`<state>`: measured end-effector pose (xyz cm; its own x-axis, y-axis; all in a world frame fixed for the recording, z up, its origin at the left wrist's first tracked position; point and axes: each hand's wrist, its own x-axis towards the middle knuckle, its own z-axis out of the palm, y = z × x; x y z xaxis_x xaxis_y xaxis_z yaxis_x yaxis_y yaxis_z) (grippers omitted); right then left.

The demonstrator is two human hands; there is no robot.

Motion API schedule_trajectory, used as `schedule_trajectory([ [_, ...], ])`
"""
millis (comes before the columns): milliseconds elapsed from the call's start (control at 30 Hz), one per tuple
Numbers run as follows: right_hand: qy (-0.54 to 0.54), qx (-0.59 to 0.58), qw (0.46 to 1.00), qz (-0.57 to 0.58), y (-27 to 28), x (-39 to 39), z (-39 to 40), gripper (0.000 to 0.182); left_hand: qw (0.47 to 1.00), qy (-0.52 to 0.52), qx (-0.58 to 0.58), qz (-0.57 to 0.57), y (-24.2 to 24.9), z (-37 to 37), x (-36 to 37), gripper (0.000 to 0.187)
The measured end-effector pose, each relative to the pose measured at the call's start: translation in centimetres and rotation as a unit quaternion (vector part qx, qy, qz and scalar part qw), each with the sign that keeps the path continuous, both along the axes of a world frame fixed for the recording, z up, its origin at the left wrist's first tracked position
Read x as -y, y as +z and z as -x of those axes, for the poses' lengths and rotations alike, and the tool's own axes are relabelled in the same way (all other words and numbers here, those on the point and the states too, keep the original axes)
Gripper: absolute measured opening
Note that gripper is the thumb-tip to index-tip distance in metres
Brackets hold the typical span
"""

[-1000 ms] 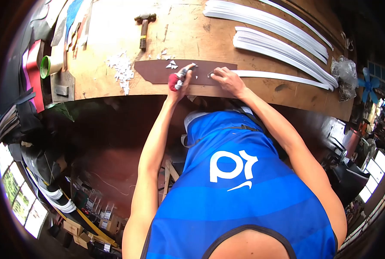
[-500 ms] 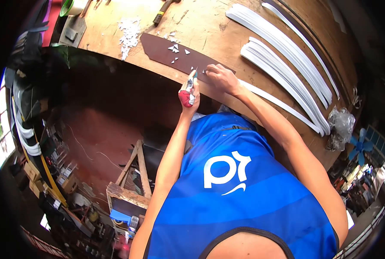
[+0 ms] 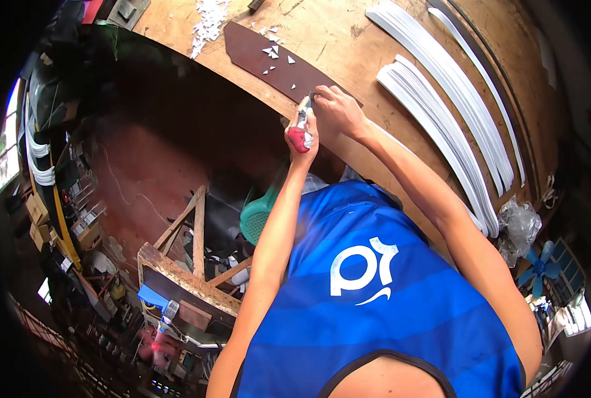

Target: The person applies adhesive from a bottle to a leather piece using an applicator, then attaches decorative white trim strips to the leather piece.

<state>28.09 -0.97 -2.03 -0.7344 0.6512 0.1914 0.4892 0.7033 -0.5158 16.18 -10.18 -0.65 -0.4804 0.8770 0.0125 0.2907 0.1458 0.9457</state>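
My left hand [image 3: 313, 132] is closed around a small knife [image 3: 302, 121] with a teal part near the blade and a red and white grip. Close beside it, my right hand [image 3: 339, 111] is closed with its fingertips pinched together. A white strip [image 3: 397, 141] runs from under my right wrist along the forearm, and its end at the fingers is hidden. Both hands meet at the near end of a dark brown board [image 3: 262, 58], where several small white triangular offcuts [image 3: 273, 52] lie.
A pile of white scraps [image 3: 209, 23] lies beyond the board on the wooden table [image 3: 348, 40]. Bundles of white strips [image 3: 434, 132] curve along the right side, with a crumpled plastic bag [image 3: 519, 222] near their end. A green perforated stool [image 3: 259, 219] stands below left.
The view has shifted, so the table sits higher in it and the green stool shows. My hands have drawn together, the knife tip now at the right fingertips.
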Motion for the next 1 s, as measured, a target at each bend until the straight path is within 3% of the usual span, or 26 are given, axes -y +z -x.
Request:
schedule_trajectory([
  [333, -0.010, 0.001, 1.000, -0.010, -0.1, 0.1, 0.2, 0.014, 0.997, -0.006, 0.027, 0.068, -0.8, 0.2, -0.2, 0.033],
  [433, -0.006, -0.011, 1.000, -0.020, -0.5, 0.6, 0.2, 0.013, 0.996, -0.009, -0.034, 0.082, -1.0, 0.0, -0.3, 0.034],
  [500, -0.008, -0.005, 1.000, -0.025, -0.7, 0.4, 0.3, 0.013, 0.997, -0.018, -0.020, 0.069, -1.4, 0.3, -0.6, 0.033],
  [567, -0.007, 0.026, 0.999, -0.028, -0.5, 0.3, 0.5, 0.013, 0.989, -0.056, -0.133, 0.026, -0.4, 0.6, 0.1, 0.033],
  [633, -0.010, -0.005, 0.999, -0.044, -0.7, 0.4, 0.5, 0.015, 0.983, -0.065, -0.168, 0.029, -0.6, 0.4, 0.9, 0.034],
  [667, -0.010, 0.006, 0.999, -0.040, -0.7, 0.4, 0.4, 0.016, 0.979, -0.053, -0.189, -0.062, -1.2, 0.6, 0.4, 0.032],
  [767, -0.022, -0.002, 1.000, 0.002, -0.1, 0.5, 0.3, 0.016, 0.992, -0.072, -0.107, -0.013, -1.4, 1.2, 0.1, 0.032],
  [800, -0.029, 0.006, 1.000, -0.007, 0.0, 0.6, 0.5, 0.016, 0.971, -0.091, -0.208, -0.078, -1.6, 1.7, 0.0, 0.031],
  [900, -0.038, -0.019, 0.999, 0.002, 0.7, 0.6, 0.5, 0.016, 0.984, -0.092, -0.155, 0.000, -0.4, 1.9, 1.6, 0.031],
  [967, -0.045, -0.026, 0.999, -0.017, 0.6, 0.7, 0.6, 0.015, 0.975, -0.098, -0.193, -0.060, -1.4, 2.5, 1.6, 0.032],
  [1000, -0.055, -0.011, 0.998, -0.010, 0.7, 0.7, 0.7, 0.014, 0.988, -0.105, -0.108, -0.016, -1.9, 2.8, 1.4, 0.031],
])
